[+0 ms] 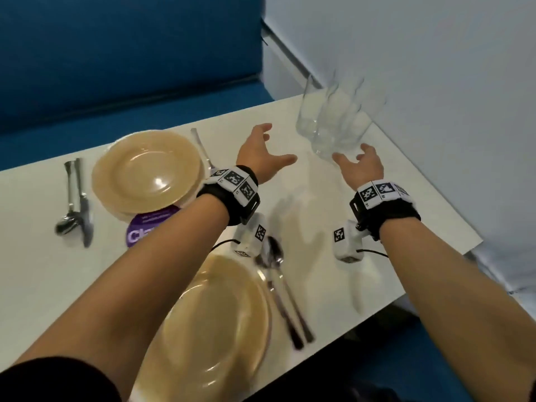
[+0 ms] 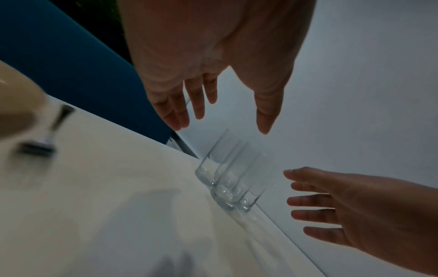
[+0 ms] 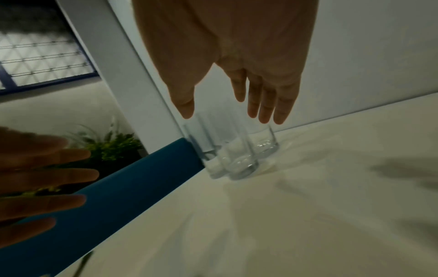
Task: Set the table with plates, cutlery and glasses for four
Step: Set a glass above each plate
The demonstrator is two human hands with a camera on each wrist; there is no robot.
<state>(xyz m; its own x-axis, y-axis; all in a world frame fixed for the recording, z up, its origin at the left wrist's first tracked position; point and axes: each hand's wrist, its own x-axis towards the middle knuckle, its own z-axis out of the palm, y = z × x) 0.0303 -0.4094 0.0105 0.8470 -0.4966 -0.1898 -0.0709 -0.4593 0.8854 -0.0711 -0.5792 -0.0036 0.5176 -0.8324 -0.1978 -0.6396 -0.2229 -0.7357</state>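
Glasses [image 1: 333, 123] stand clustered at the far right corner of the tabletop [image 1: 333, 227], perhaps four, though blur hides the count. Left hand [image 1: 261, 155] and right hand [image 1: 361, 165] hover near them, each grip wide, fingers spread, holding nothing.

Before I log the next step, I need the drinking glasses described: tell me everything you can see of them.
The glasses are clear, tall, straight-sided tumblers with thick bases, apparently empty. They stand upright, bunched tightly together at the white table's far corner beside the wall; blur hides their exact count. The left hand and right hand reach toward them, fingers spread, the right nearest. Neither visibly has a grip on a glass yet.
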